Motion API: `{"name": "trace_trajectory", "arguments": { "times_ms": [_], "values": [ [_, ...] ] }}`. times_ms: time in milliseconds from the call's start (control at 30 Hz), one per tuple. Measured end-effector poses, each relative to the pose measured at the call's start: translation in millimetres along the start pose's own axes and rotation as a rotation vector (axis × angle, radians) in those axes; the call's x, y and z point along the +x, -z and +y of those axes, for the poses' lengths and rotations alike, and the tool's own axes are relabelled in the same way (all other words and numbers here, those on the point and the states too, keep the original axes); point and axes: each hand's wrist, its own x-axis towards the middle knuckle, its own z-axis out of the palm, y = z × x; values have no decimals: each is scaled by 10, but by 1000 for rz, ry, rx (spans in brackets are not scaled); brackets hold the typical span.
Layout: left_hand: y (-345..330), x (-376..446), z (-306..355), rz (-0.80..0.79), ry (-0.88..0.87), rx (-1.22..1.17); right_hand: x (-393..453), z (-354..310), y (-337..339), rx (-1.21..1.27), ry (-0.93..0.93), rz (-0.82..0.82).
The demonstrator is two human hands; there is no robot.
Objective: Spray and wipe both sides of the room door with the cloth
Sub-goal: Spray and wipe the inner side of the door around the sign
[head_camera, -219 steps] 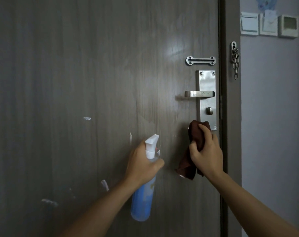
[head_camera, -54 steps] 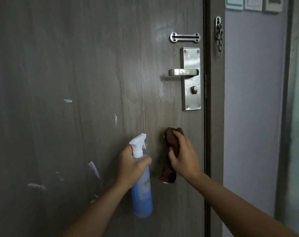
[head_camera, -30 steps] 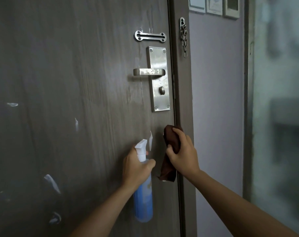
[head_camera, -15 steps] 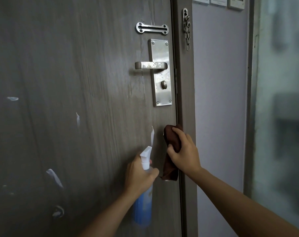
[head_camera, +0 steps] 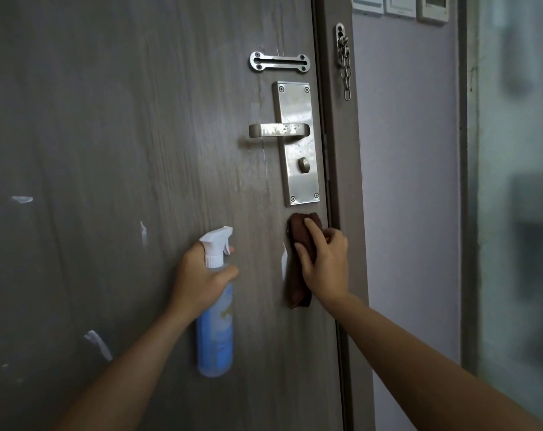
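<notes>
A blue spray bottle (head_camera: 215,337) with a white trigger head is gripped round its neck by the left hand (head_camera: 198,281), fingers curled about it; the bottle is held upright, close in front of the door (head_camera: 124,135), with the nozzle turned toward the wood. Just to its right, a dark brown cloth (head_camera: 299,275) is held by the right hand (head_camera: 326,269), thumb and fingers curled round it, and is pressed against the door near its right edge, just below the lock plate (head_camera: 298,169). The cloth hangs down in a folded strip below the hand.

Several pale marks are seen on the grey-brown wood grain, one (head_camera: 284,262) right beside the cloth and others lower and to the left. Above the cloth, a steel lever handle (head_camera: 278,130) is mounted on the plate, with a small thumb-turn (head_camera: 302,164) beneath it. Higher up, a slotted chain-guard track (head_camera: 279,62) is screwed to the door. On the frame (head_camera: 341,181) beside it, a short chain (head_camera: 344,63) hangs loose. Farther right, a lilac wall (head_camera: 410,181) carries switch plates (head_camera: 399,6) at the top edge, and a blurred glass panel (head_camera: 518,213) is seen beyond.
</notes>
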Motion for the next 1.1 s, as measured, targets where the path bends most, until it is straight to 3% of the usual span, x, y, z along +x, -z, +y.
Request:
{"name": "trace_trajectory", "arguments": {
  "times_ms": [133, 233, 300, 433, 500, 567, 667, 733, 767, 867, 933, 1000, 1100],
  "values": [
    [4, 18, -27, -10, -23, -11, -159, -176, -338, -123, -21, 69],
    [10, 43, -59, 11, -45, -44, -537, -150, -525, -231, 321, -14],
    [17, 49, -66, 6, -51, -49, -509, 2, -484, -267, 415, -70],
    [15, 44, -70, 1, -69, -53, -38, 40, -309, -94, -80, 67],
    [5, 36, -69, 4, -99, -54, 31, -21, -293, -75, -175, 122],
    [-6, 36, -81, 6, -109, -42, -106, -92, -348, -109, -26, 88],
    [-20, 28, -75, 27, -113, -39, -416, -35, -430, -252, 462, -87],
    [-30, 16, -60, 33, -122, -34, -350, 47, -386, -306, 587, -133],
    [-30, 8, -66, 32, -128, -38, -255, 42, -352, -288, 539, -119],
    [-16, -3, -62, 13, -128, -41, 126, -113, -270, -134, 37, 60],
    [4, 12, -74, 11, -120, -25, 152, -254, -319, -83, -153, 141],
    [18, 37, -102, -2, -115, -2, -166, -327, -459, -81, -16, 93],
    [27, 51, -125, -10, -116, 27, -813, -204, -618, -183, 382, -101]
  ]
}}
